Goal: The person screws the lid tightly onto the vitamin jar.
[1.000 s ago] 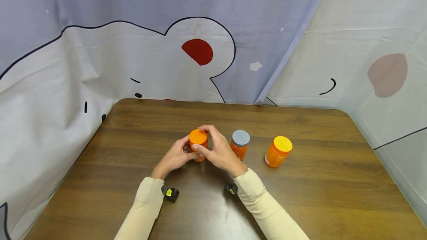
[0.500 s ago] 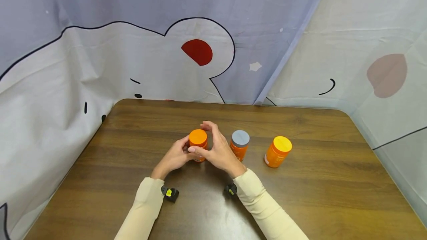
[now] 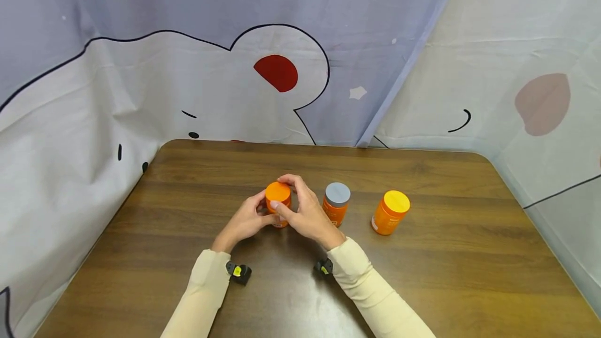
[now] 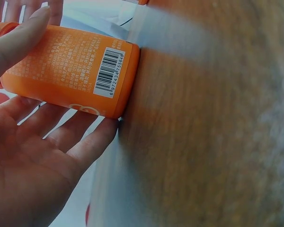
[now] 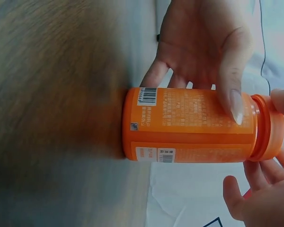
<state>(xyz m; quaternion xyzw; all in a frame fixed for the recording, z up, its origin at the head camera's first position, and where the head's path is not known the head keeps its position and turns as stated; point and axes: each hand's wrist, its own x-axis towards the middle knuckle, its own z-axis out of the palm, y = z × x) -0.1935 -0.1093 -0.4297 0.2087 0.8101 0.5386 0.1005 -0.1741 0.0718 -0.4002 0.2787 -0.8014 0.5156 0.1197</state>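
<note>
An orange bottle [image 3: 278, 203] with an orange lid [image 5: 270, 132] stands upright on the wooden table. My left hand [image 3: 244, 221] holds its body, thumb [image 5: 232, 90] across the label and fingers around the other side. The right hand [image 3: 307, 215] grips the lid between thumb and fingers. In the right wrist view a narrow neck band shows between lid and body. The left wrist view shows the bottle's barcode label [image 4: 110, 72], its base at the tabletop; the lid is mostly hidden there.
Right of my hands stands an orange bottle with a grey lid [image 3: 337, 195], close to the right hand. Farther right is another with a yellow lid [image 3: 396, 202]. A printed curtain [image 3: 211, 82] hangs behind the brown wooden table [image 3: 460, 254].
The right hand's fingers lifted off the lid half a second ago and now grip it again. My left hand keeps its hold on the bottle, which stays in place.
</note>
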